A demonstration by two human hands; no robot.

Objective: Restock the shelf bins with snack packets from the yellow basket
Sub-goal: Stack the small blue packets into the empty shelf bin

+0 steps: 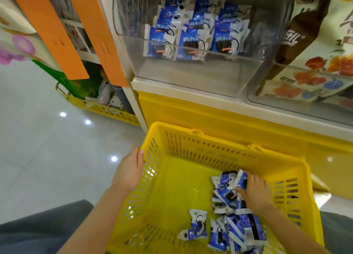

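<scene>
The left hand [128, 173] holds the left rim of the yellow basket [172, 187]; the right hand [254, 192] grips snack packets [225, 181] inside. A far clear bin [191, 72] holds more.

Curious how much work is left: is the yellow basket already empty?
No, a heap of blue-and-white snack packets lies in the yellow basket, with the right hand down among them.

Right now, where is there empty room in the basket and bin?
The basket floor is bare from its left wall to the packets. The bin is bare in front of its packets. Crowded: the basket's right side, around the right hand.
</scene>
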